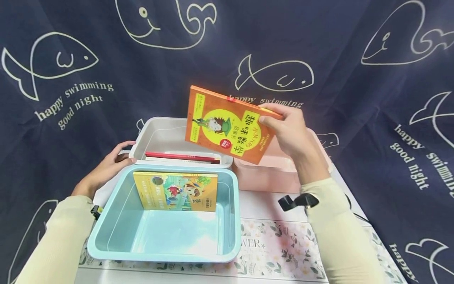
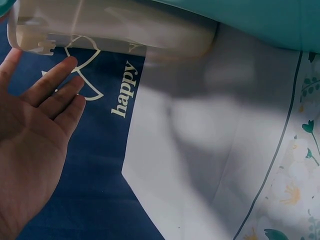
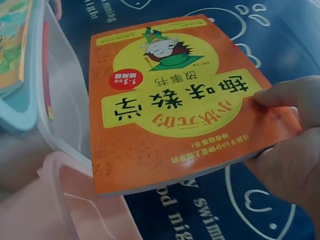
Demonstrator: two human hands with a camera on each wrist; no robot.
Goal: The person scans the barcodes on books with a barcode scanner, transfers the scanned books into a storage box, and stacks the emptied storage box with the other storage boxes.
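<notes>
An orange book [image 1: 227, 122] with a yellow circle and a cartoon figure in a green hat is pinched at its corner by my right hand [image 1: 289, 128]. It is held up, tilted, over the grey bin [image 1: 163, 132] and the pink bin [image 1: 269, 177]. In the right wrist view, the thumb presses the cover of the orange book [image 3: 160, 100] and the other fingers are behind it. My left hand [image 1: 110, 167] touches the left end of the grey bin. The left wrist view shows its fingers [image 2: 52, 92] extended beside that bin.
A light blue bin [image 1: 163, 256] stands in front, with a yellow illustrated book [image 1: 177, 191] upright against its back wall. Thin red and white books [image 1: 182, 157] lie in the grey bin. A floral mat [image 1: 280, 248] covers the table front; a dark fish-print curtain [image 1: 213, 71] hangs behind.
</notes>
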